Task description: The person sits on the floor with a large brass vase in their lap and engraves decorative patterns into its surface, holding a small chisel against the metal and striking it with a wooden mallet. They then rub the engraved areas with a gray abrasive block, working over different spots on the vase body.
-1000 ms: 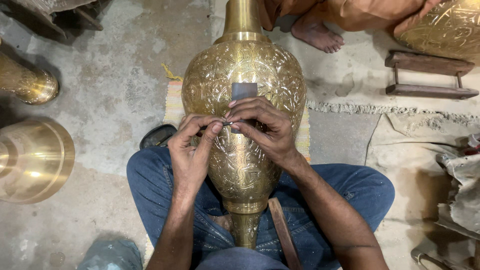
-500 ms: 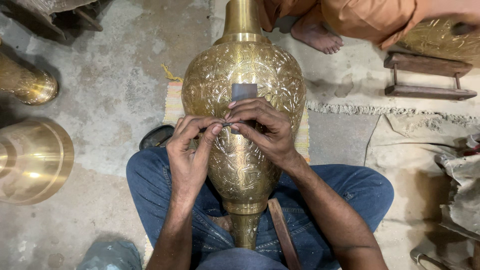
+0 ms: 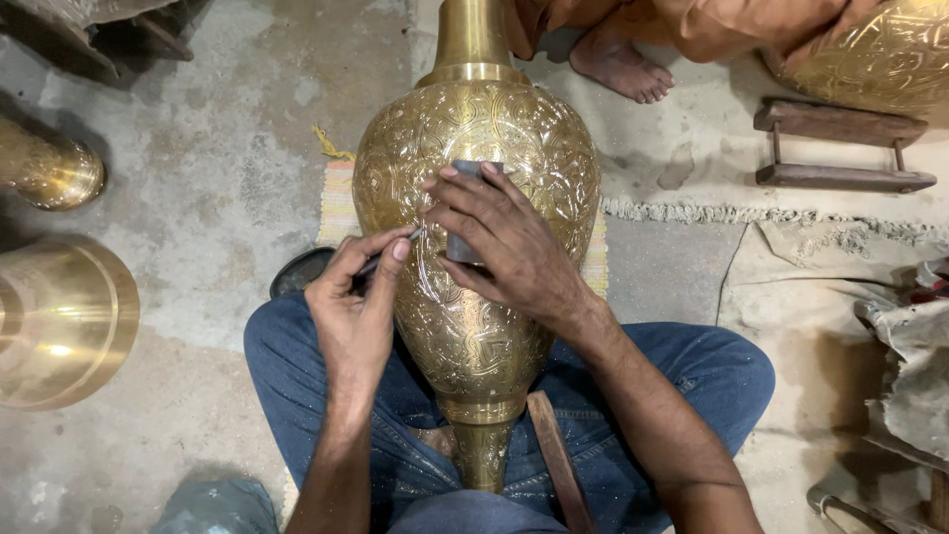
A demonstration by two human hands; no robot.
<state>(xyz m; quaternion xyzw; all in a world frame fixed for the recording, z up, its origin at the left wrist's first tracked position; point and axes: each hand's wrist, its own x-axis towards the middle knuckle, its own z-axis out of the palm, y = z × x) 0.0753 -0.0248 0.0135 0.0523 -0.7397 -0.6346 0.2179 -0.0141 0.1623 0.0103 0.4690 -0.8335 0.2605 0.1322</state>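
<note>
A large engraved brass vase (image 3: 474, 326) lies lengthwise across my lap, neck pointing away from me. My left hand (image 3: 358, 307) pinches a thin metal engraving tool (image 3: 393, 254) whose tip rests on the vase's upper body. My right hand (image 3: 504, 247) grips a small dark grey block (image 3: 465, 213) held against the vase just right of the tool tip. Both hands sit on the vase's middle, nearly touching each other.
Brass vessels (image 3: 54, 321) stand at the left on the concrete floor. Another person's bare foot (image 3: 621, 67) and orange garment lie beyond the vase, beside a wooden stand (image 3: 840, 148). A wooden stick (image 3: 559, 465) rests on my right thigh; cloth lies at right.
My hands have drawn slightly apart: the left hand has dropped a little lower with the tool, and the right hand has shifted up over the block.
</note>
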